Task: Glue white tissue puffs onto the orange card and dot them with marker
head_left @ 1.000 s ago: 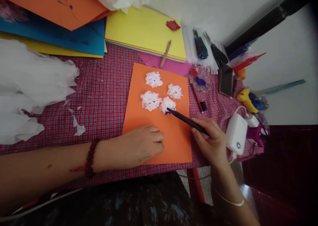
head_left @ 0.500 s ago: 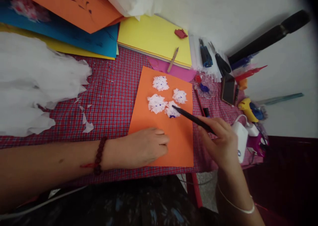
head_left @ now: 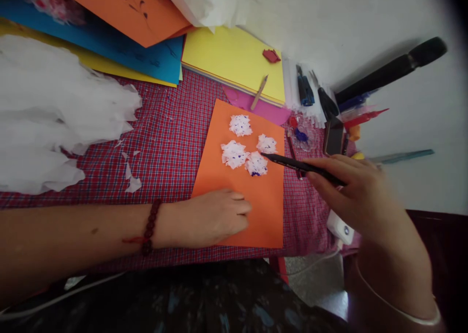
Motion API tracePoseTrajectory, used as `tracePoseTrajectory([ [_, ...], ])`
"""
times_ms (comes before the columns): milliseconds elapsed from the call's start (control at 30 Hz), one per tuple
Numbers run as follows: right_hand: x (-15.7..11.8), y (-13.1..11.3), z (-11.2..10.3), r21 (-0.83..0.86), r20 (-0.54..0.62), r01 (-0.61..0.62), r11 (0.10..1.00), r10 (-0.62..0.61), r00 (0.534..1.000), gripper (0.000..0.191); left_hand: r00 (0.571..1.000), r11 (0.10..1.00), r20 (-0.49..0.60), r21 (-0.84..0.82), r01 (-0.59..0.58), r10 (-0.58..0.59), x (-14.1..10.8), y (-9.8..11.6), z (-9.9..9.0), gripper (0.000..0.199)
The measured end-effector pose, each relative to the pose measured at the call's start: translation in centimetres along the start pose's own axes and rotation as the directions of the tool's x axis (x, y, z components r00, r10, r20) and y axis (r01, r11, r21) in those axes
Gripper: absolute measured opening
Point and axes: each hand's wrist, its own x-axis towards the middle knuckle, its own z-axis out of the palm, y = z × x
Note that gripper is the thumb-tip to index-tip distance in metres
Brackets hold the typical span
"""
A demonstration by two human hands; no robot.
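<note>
An orange sheet [head_left: 256,201] lies on the checked cloth and bears several white crumpled-paper flowers [head_left: 234,154] with blue specks. The lower right flower [head_left: 256,164] has a dark blue patch on its bottom edge. My left hand [head_left: 215,217] rests on the lower left of the sheet with its fingers curled; whether anything is under them is hidden. My right hand [head_left: 347,186] pinches a black pen-like tool [head_left: 292,164] from the right. Its tip is between the lower right flower and the right flower [head_left: 266,144]; contact cannot be made out.
White paper [head_left: 62,113] and scraps [head_left: 132,179] lie at left. Yellow sheets [head_left: 226,60] with a wooden stick [head_left: 259,92] are behind. A cutter [head_left: 304,87], scissors [head_left: 326,99], a plastic dish with blue paint [head_left: 302,135] and a phone [head_left: 334,136] lie right.
My right hand has moved right and slightly up with the black tool, whose tip has shifted from over the lower right flower to its upper right edge. My left hand stays on the sheet.
</note>
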Motion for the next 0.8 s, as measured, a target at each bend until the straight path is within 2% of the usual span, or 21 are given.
tracePoseTrajectory([
  [233,-0.1,1.1,1.0,0.105,0.051,-0.044,0.993,0.039,0.998,0.021,1.000,1.000,0.017,-0.003,0.000,0.000,0.0,0.0,-0.1,0.014],
  [300,-0.9,1.6,0.9,0.179,0.078,-0.102,0.979,0.089,0.993,0.022,1.000,1.000,0.007,-0.010,0.008,-0.007,0.0,0.0,-0.1,0.014],
  [367,-1.8,1.9,0.9,0.239,0.046,-0.192,0.952,0.186,0.981,0.023,1.000,1.000,0.004,-0.020,0.011,-0.011,0.0,0.0,-0.1,0.014],
  [433,-2.6,1.8,1.7,0.288,-0.016,-0.266,0.920,0.283,0.959,0.024,1.000,1.000,0.011,-0.017,0.007,-0.006,0.0,0.0,-0.1,0.014],
  [500,-3.0,1.4,3.0,0.345,-0.049,-0.293,0.892,0.328,0.943,0.025,1.000,1.000,0.026,-0.006,-0.001,0.001,0.0,0.0,-0.1,0.013],
  [633,-4.0,0.5,5.4,0.445,-0.013,-0.287,0.848,0.327,0.945,0.028,0.998,1.000,0.064,0.025,0.000,-0.002,0.1,0.1,-0.3,0.010],
  [800,-6.8,-0.3,6.0,0.528,-0.011,-0.310,0.791,0.372,0.928,0.027,0.995,1.000,0.101,-0.002,0.013,-0.012,0.1,0.1,-0.6,0.017],
])
